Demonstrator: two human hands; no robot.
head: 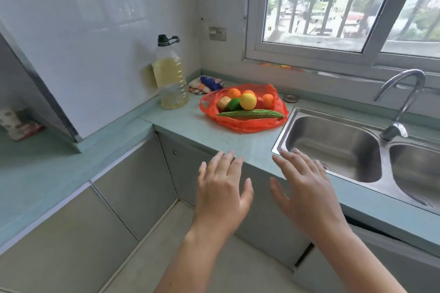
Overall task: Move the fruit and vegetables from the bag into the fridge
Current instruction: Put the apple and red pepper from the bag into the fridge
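An orange-red plastic bag (pixel 250 125) lies open on the pale green counter (pixel 190 126) near the corner. Inside it rest a long green bitter gourd (pixel 251 114), a yellow fruit (pixel 248 101), a small green fruit (pixel 234 103), a pale potato-like piece (pixel 223 102) and several oranges (pixel 234 93). My left hand (pixel 223 188) and my right hand (pixel 307 192) hover side by side in front of the counter's edge, palms down, fingers spread, both empty. No fridge is in view.
A big oil bottle (pixel 170 74) stands against the tiled wall left of the bag. A cloth with a blue item (pixel 206 83) lies behind the bag. A steel double sink (pixel 345 150) with a curved tap (pixel 402 102) is on the right, under a barred window.
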